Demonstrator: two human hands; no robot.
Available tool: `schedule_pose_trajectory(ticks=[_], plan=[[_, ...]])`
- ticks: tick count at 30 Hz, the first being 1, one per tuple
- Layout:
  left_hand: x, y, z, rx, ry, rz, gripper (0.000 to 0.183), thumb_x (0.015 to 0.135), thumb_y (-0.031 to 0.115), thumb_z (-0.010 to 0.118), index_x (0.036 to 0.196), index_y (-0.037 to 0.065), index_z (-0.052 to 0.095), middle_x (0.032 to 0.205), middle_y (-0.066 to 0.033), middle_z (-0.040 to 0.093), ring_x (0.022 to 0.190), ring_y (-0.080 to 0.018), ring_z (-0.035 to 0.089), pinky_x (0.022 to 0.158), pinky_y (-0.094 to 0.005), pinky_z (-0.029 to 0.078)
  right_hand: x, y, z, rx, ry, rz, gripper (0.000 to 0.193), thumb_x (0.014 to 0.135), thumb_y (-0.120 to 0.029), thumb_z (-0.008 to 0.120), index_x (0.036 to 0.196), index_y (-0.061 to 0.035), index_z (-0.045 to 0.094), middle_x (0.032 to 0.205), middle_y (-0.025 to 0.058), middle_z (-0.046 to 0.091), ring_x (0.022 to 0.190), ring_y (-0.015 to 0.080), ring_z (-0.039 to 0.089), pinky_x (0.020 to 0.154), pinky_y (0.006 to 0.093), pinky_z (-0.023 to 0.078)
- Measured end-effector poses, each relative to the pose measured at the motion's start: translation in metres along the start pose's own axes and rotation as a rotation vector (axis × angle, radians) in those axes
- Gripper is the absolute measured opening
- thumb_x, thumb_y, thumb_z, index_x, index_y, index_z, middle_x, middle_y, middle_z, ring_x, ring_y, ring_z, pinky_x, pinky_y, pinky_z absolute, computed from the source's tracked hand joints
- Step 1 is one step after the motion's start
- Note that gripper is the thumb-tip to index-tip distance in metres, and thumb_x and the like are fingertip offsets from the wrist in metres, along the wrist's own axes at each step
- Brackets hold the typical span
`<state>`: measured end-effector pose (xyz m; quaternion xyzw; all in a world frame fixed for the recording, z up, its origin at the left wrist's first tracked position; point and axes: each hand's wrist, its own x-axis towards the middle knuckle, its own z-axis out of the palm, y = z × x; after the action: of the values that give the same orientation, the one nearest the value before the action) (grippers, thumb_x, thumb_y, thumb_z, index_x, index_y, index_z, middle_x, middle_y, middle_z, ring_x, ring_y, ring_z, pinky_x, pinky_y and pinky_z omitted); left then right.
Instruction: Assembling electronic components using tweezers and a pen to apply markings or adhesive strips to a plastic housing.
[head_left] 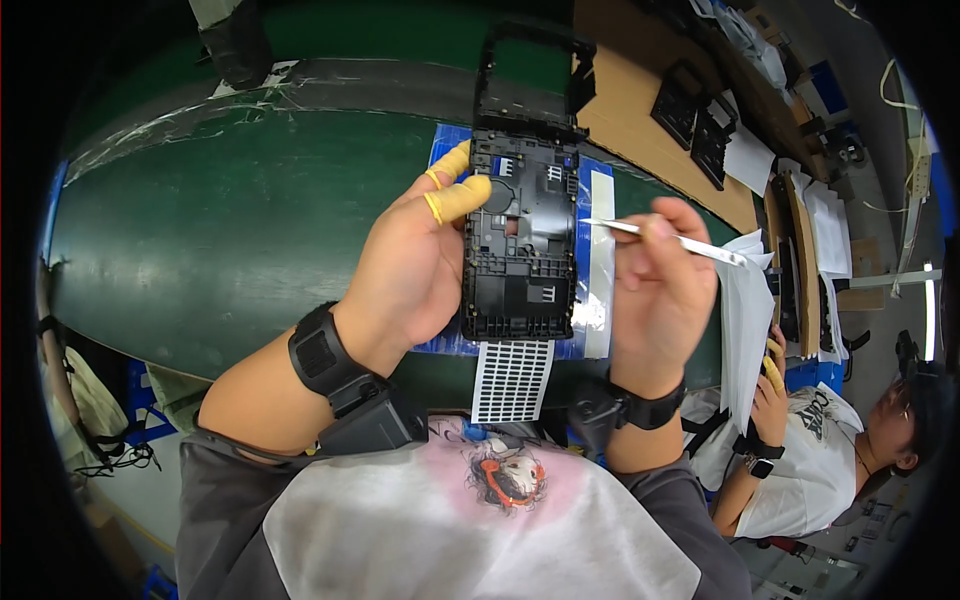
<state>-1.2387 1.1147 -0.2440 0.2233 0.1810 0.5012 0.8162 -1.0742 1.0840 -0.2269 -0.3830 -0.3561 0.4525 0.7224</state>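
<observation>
My left hand [410, 250], with yellow finger cots on its thumb and a finger, is closed on the left edge of a black plastic housing [525, 240]. The housing is ribbed inside, and an open frame section extends from its far end. My right hand [665, 290] pinches slim, pale tweezers [690, 243], their sharp tip pointing left by the housing's right edge. Beneath the housing is a blue pad [595, 325] with a white strip [600, 250] along its right side. A white sheet with rows of small black pieces [512, 385] sticks out below the housing's near end.
A green worktop [220, 220] spreads to the left. Cardboard [640, 120] lies at the far right, with more black plastic parts [695, 125] on it. White sheets [748, 310] hang at the right, near a co-worker [810, 450]. A post [235, 45] stands at the far left.
</observation>
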Motion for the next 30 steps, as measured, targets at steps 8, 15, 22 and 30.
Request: schedule_pose_trajectory(ticks=[8, 15, 22, 30], plan=[[0.014, 0.009, -0.010, 0.110, 0.107, 0.001, 0.032, 0.073, -0.007, 0.041, 0.103, 0.002, 0.046, 0.091, -0.0091, 0.055, 0.077, -0.0155, 0.054, 0.070, -0.0302, 0.048, -0.019, -0.025, -0.086, 0.056, 0.139, -0.038, 0.019, 0.075, -0.001, 0.054, 0.094, 0.0029, 0.051, 0.069, 0.0115, 0.056, 0.049, 0.0080, 0.041, 0.047, 0.0185, 0.034], [0.068, 0.035, -0.009, 0.463, 0.192, 0.080, 0.034, 0.066, -0.011, 0.036, 0.097, -0.002, 0.048, 0.083, -0.0098, 0.054, 0.072, -0.0177, 0.055, 0.067, -0.0342, 0.051, -0.055, -0.012, -0.141, 0.003, 0.352, -0.103, 0.016, 0.074, 0.000, 0.055, 0.089, 0.0012, 0.049, 0.068, 0.0106, 0.055, 0.050, 0.0090, 0.044, 0.047, 0.0181, 0.034], [0.245, 0.085, -0.017, 1.136, 0.393, 0.107, 0.043, 0.074, 0.028, 0.057, 0.102, -0.004, 0.046, 0.105, -0.0166, 0.049, 0.093, -0.0295, 0.049, 0.084, -0.0358, 0.040, -0.069, -0.010, -0.157, 0.034, 0.338, -0.146, 0.021, 0.073, 0.002, 0.056, 0.092, 0.0012, 0.047, 0.068, 0.0104, 0.057, 0.053, 0.0090, 0.045, 0.050, 0.0196, 0.036], [0.316, -0.055, 0.093, 2.378, -0.003, 0.124, 0.044, 0.074, 0.044, 0.051, 0.089, 0.004, 0.062, 0.097, -0.0184, 0.057, 0.098, -0.0320, 0.050, 0.085, -0.0384, 0.038, -0.066, -0.013, -0.157, 0.149, 0.310, -0.079, 0.023, 0.072, 0.002, 0.058, 0.093, 0.0015, 0.048, 0.071, 0.0124, 0.059, 0.054, 0.0081, 0.045, 0.050, 0.0194, 0.035]])
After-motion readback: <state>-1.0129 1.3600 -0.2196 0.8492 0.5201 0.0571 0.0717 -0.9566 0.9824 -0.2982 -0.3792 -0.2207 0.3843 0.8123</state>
